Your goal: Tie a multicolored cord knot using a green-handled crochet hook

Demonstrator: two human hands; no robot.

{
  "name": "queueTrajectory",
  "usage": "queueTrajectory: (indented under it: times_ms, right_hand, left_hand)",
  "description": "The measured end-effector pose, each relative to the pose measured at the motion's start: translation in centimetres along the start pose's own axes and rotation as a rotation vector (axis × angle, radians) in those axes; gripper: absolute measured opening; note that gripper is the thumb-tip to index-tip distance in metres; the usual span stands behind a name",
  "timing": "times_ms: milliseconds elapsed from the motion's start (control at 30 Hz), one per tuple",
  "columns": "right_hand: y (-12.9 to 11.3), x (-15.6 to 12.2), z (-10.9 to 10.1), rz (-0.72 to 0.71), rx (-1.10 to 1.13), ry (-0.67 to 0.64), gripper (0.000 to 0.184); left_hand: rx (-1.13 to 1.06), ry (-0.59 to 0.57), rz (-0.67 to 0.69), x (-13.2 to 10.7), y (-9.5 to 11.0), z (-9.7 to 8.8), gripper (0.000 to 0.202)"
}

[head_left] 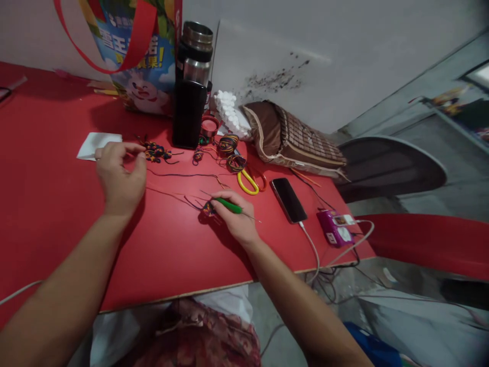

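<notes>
My left hand [123, 178] is raised over the table with its fingers curled and the thumb near the index finger. Thin yarn [183, 175] runs to it from the right, and its exact grip on the strand is hidden. In my right hand [237, 216] are a green-handled crochet hook [229, 205] and a small dark multicoloured crocheted piece [208, 208], pinched at the fingertips. Just beyond my left fingers lie finished-looking crocheted pieces [157, 152] in the same dark and orange yarn. A yarn ball [228, 145] sits farther back.
Yellow-handled scissors [248, 182] lie beside the yarn. A charging phone [289, 200] and a purple power box [334, 228] are at the right. A black phone [188, 114] leans upright before a steel bottle [196, 56]. A bag [141, 76] and a brown cushion [301, 137] stand behind.
</notes>
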State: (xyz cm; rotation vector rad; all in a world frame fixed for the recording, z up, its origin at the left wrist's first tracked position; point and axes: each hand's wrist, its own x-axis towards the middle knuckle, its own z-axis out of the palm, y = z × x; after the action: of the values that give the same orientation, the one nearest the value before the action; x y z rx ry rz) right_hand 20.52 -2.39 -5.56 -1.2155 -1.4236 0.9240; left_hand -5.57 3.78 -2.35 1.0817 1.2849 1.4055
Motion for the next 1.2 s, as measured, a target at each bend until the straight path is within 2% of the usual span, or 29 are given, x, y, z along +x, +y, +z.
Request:
queueTrajectory:
  times_ms: [67,133,200,267,367,500,600,867,1033,1200]
  right_hand:
    - [0.3,0.1,-0.1,-0.115,-0.083,-0.028,0.011]
    - [0.7,0.4,-0.1,-0.173,-0.109,-0.053,0.011]
    - [1.0,0.7,-0.2,-0.214,-0.126,-0.083,0.012]
    - [1.2,0.9,-0.3,-0.241,-0.142,-0.103,0.012]
    - [1.2,0.9,-0.4,-0.242,-0.148,-0.100,0.012]
    - [0.7,0.7,-0.1,-0.189,-0.131,-0.055,0.010]
    - [0.3,0.7,0.1,-0.139,-0.115,-0.021,0.010]
    - [0.1,0.7,-0.2,0.096,0.064,-0.061,0.015]
    - [0.1,0.7,-0.3,0.127,0.122,-0.067,0.015]
    - [-0.1,0.4,-0.2,0.084,0.098,-0.049,0.017]
  left_hand:
    - [0.133,0.066,0.136,0.1,-0.5,0.5,0.018]
    - [0.223,0.047,0.215,-0.2,-0.9,1.3,0.018]
    - [0.275,-0.048,0.244,-0.9,-1.3,2.4,0.013]
    - [0.303,-0.216,0.231,-1.8,-1.7,3.4,0.007]
    - [0.294,-0.399,0.194,-3.1,-2.3,4.6,0.009]
    - [0.210,-0.513,0.100,-3.9,-2.7,5.2,0.024]
    - [0.105,-0.521,0.005,-4.2,-2.6,5.3,0.030]
    - [-0.061,-0.430,-0.122,-4.8,-2.2,5.7,0.014]
    - [-0.078,-0.446,-0.173,-5.2,-2.0,5.9,0.009]
    - [-0.056,-0.498,-0.240,-5.5,-1.4,5.9,0.016]
